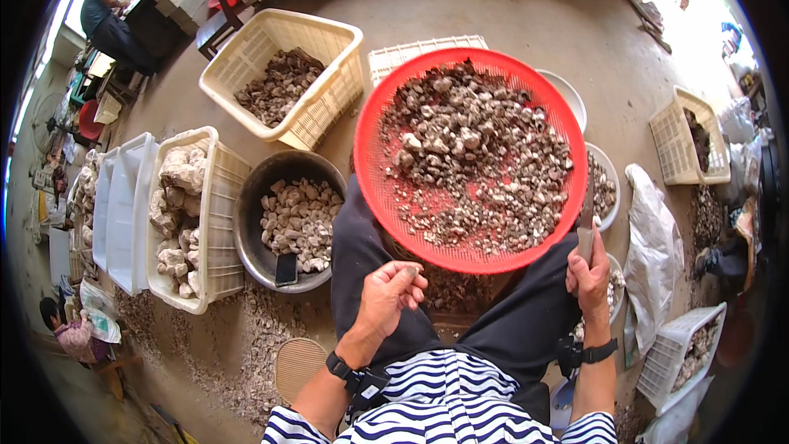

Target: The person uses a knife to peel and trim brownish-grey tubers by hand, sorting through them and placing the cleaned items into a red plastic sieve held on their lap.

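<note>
A round red plastic sieve tray (367,191), heaped with dark and pale lumpy pieces, rests across my thighs. My right hand (590,271) is closed on the handle of a knife (586,228) beside the tray's right rim, its blade pointing away from me. Just below the near rim is my left hand (392,296), thumb against the bent index finger; a small pale bit seems to show at the fingertips, too small to make out. On the left stands a dark metal basin (246,222) with pale chunks (305,216) and a phone (286,269) lying in it.
A cream plastic crate (333,98) with dark pieces stands beyond the basin. Another crate (212,228) holds large pale lumps, beside white tubs (129,209). Bowls (610,163) and a white sack (650,253) are at right. Two other people are at far left, one standing (108,18), one low down (77,336).
</note>
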A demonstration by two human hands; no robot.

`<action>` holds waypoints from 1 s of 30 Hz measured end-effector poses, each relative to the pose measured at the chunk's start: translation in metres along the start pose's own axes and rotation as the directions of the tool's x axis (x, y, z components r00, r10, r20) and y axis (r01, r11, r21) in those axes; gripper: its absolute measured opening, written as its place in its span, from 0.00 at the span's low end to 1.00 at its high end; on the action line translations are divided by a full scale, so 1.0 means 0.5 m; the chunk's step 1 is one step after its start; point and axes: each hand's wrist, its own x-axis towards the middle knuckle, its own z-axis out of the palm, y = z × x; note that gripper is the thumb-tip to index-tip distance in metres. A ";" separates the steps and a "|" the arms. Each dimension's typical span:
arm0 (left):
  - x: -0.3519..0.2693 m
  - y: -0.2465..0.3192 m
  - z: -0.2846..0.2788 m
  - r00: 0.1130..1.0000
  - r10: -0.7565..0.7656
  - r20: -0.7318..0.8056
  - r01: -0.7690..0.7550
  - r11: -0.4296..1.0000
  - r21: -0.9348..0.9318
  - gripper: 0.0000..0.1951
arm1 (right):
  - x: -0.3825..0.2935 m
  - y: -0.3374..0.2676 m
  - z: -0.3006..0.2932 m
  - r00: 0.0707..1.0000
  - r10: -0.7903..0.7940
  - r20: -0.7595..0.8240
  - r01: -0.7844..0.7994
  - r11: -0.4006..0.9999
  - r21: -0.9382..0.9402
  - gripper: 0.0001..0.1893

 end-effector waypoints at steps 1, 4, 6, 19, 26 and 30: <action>0.005 0.003 0.002 1.000 -0.001 0.010 0.001 1.000 -0.010 0.11 | 0.001 0.004 -0.004 1.000 -0.007 0.017 0.007 0.999 0.053 0.34; 0.020 0.010 0.021 1.000 -0.010 0.014 0.010 1.000 -0.004 0.11 | -0.007 0.011 -0.020 1.000 -0.003 0.010 0.001 0.987 0.159 0.31; 0.037 0.016 0.034 0.999 -0.021 0.028 0.021 1.000 -0.009 0.10 | -0.011 0.018 -0.031 1.000 -0.022 0.003 0.021 0.974 0.226 0.29; 0.125 0.013 0.093 0.992 -0.088 0.091 0.096 0.992 -0.080 0.13 | -0.005 0.044 -0.069 0.992 -0.053 -0.111 0.096 0.894 0.438 0.21; 0.128 0.006 0.097 0.987 -0.078 0.140 0.086 0.995 -0.054 0.13 | 0.003 0.038 -0.060 0.990 -0.071 -0.121 0.118 0.888 0.444 0.21; 0.115 0.007 0.089 0.989 -0.060 0.138 0.071 0.995 -0.070 0.11 | 0.007 0.043 -0.064 0.991 -0.078 -0.108 0.119 0.885 0.451 0.19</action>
